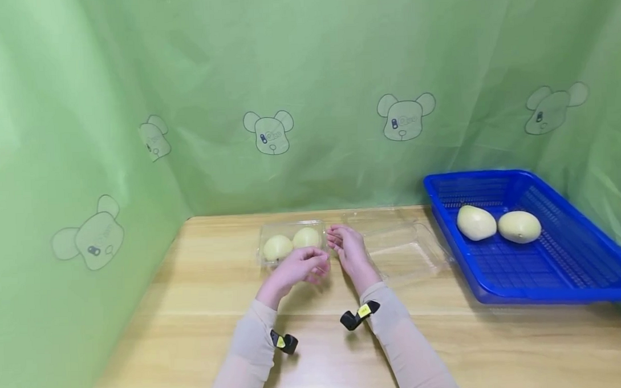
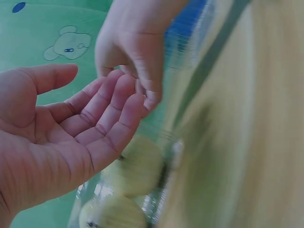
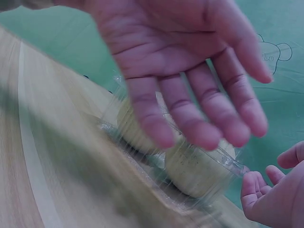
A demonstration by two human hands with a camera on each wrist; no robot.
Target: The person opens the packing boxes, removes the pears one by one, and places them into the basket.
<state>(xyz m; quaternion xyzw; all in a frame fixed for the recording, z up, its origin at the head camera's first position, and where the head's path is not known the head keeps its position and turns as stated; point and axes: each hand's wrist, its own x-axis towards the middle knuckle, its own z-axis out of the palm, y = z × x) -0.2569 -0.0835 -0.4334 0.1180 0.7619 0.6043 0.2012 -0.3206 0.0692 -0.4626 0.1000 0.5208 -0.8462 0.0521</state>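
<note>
A clear plastic box [image 1: 265, 230] stands near the back of the table with two pale yellow, rounded fruits [image 1: 277, 248] inside. My left hand [image 1: 299, 266] hovers before the box's front right corner, palm inward, its fingers loosely bent with nothing in them. To the right of the box is my right hand [image 1: 349, 251], also holding nothing, its fingers spread and slightly bent in the right wrist view. The left wrist view shows the fruits [image 2: 137, 166] below the left hand's fingers. Whether either hand touches the box is hard to tell.
Another clear plastic container [image 1: 407, 253] lies on the table right of my right hand. Farther right, a blue basket [image 1: 478, 288] holds two pale fruits [image 1: 519, 227]. Green sheeting [image 1: 335, 170] with bear-face prints encloses the wooden table [image 1: 191, 312] at the back and sides.
</note>
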